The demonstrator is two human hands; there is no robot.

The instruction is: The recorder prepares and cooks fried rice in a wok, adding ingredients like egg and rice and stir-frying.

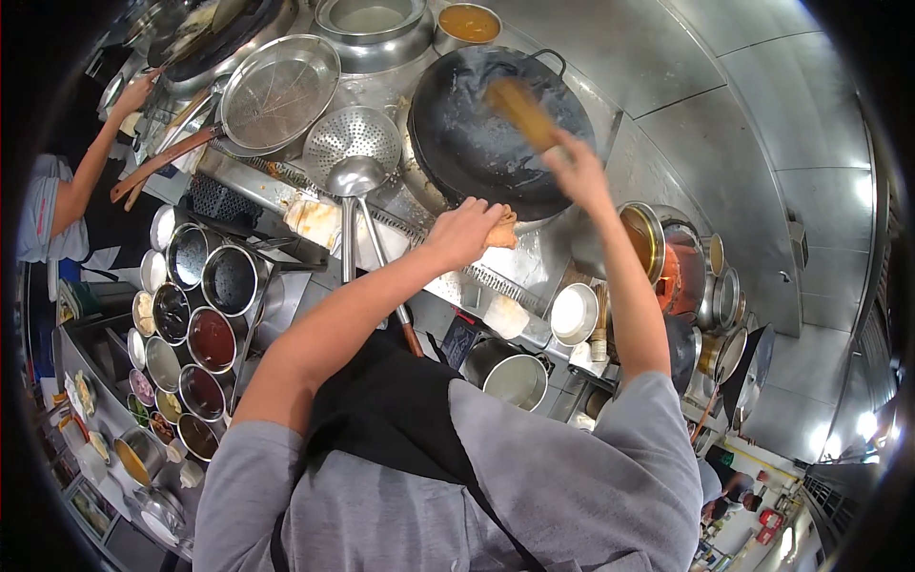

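A large black wok sits on the stove with some cloudy liquid wetting its inside. My right hand, closed and slightly blurred, grips a bamboo wok brush whose far end is over the inside of the wok. At the near rim, my left hand is closed on a folded tan cloth pressed against the wok's edge. Left of the wok lie a perforated skimmer and a steel ladle, their handles pointing toward me.
A round mesh strainer with a wooden handle rests at the left. Behind stand a steel pot and a bowl of orange liquid. Several sauce containers line the left; a white bowl is at right. A co-worker's arm reaches in far left.
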